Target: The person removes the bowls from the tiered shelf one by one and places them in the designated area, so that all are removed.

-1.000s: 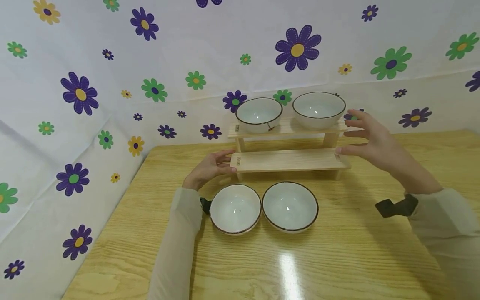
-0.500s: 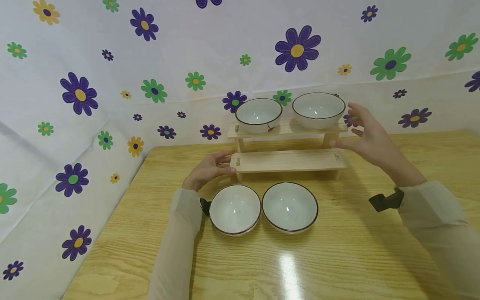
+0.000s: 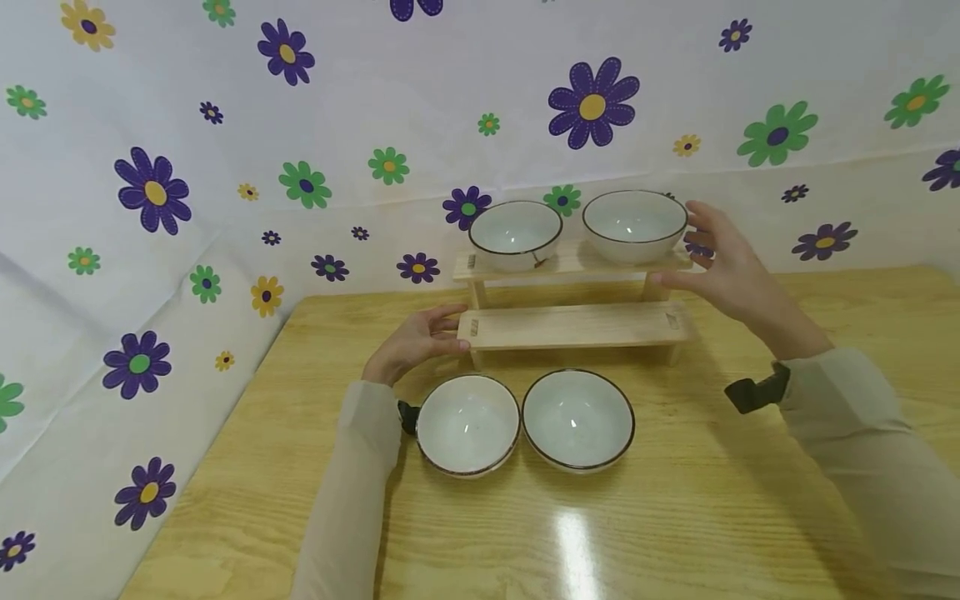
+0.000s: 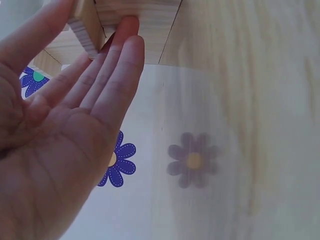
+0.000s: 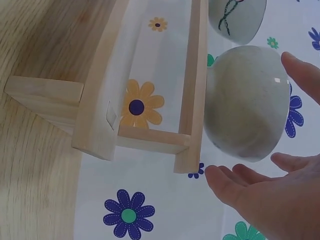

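A two-tier wooden shelf stand (image 3: 573, 327) stands near the back of the table. My left hand (image 3: 415, 342) holds the left end of its lower board, thumb at the front edge and fingers behind, as the left wrist view also shows. Two white bowls with dark rims sit on the upper board: a left bowl (image 3: 515, 232) and a right bowl (image 3: 633, 223). Beside the right bowl is my right hand (image 3: 727, 267), fingers spread; in the right wrist view a gap shows between most fingers and the bowl (image 5: 247, 105). Whether a fingertip touches it is hard to tell.
Two more dark-rimmed bowls, a left one (image 3: 468, 427) and a right one (image 3: 577, 421), stand side by side on the wooden table (image 3: 225, 508) in front of the stand. A flower-patterned white cloth (image 3: 420, 83) hangs behind and to the left.
My right hand has moved left, from the stand's right end toward the upper right bowl. The left hand stays at the lower board, and the bowls have not moved.
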The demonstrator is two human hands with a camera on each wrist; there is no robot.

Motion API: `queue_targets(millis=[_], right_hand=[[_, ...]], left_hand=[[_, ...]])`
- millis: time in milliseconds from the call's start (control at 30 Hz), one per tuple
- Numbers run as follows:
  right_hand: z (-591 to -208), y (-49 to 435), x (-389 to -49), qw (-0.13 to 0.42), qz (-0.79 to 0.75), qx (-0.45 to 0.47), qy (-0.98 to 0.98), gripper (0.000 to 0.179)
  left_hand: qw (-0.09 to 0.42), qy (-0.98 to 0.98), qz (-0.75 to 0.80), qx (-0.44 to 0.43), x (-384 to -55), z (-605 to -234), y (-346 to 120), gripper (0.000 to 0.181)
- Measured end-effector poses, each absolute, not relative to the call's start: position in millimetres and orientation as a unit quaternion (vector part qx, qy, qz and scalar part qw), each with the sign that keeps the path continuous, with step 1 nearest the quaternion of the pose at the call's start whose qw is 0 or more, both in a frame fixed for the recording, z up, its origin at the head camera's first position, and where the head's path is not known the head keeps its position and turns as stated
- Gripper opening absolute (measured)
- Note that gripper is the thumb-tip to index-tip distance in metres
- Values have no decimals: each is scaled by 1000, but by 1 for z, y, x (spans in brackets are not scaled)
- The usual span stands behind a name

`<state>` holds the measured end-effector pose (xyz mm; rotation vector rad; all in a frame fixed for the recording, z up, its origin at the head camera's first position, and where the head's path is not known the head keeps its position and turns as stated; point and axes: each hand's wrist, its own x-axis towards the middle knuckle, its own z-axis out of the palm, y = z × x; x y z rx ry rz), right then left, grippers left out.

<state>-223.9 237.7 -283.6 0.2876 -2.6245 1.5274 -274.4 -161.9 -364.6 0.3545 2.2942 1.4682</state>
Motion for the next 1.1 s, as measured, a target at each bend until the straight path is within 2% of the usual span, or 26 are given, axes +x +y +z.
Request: queue_targets(millis=[433, 1100], right_hand=[[-287, 234, -237, 52, 524, 128, -840, 104], [-287, 230, -258, 19, 520, 91, -849, 116]], left_hand=[[199, 819, 526, 116, -274, -365, -162, 75], [200, 818, 529, 109, -275, -366, -162, 74]])
